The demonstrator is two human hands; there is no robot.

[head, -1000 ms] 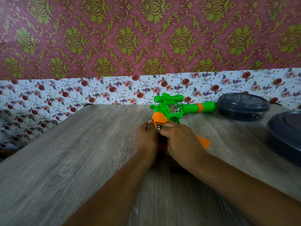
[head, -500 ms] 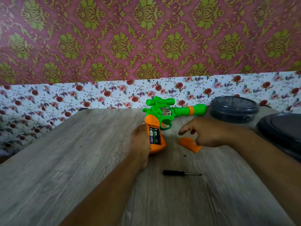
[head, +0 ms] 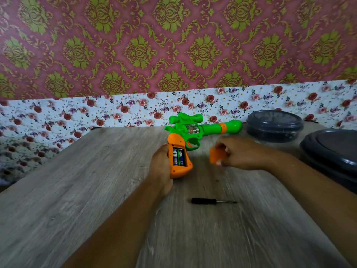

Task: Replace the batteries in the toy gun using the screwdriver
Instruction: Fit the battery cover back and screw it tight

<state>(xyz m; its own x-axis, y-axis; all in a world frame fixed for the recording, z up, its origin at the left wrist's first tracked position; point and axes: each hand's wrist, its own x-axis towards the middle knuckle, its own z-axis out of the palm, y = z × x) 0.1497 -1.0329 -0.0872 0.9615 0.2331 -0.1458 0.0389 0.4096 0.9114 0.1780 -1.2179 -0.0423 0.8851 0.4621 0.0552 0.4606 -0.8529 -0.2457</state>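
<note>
Since half a second back, the right hand [head: 243, 153] has scooped the orange battery cover [head: 217, 155] up off the table [head: 77, 200]; before, it was lying flat just under the fingers, and now those fingers are pinching it, tilted up and clear of the wood. The gun and the left hand haven't really budged.

Going near to far, with the toy gun [head: 193, 136] as the reference: closest to the camera, in front of the gun's grip and a bit to the right, the black screwdriver [head: 212, 201] is lying flat on the table, long axis running left-right, its thin tip pointing right, with nobody touching it.

Next, the left hand [head: 161, 167] is wrapping around the left side of the orange grip, fingers clenching it and holding it steady. The gun is lying on its side on the table, the grip pointing back toward the camera and the green barrel running out to the right. The grip compartment is sitting open, showing two batteries [head: 178, 156] side by side, lengthwise along the grip.

Right past the muzzle, a dark round lidded container [head: 274, 126] is sitting, nearly touching it, and another dark lidded container [head: 332, 151] is off to the far right. Behind the gun, floral wallpaper [head: 116, 111] is running along the wall.
</note>
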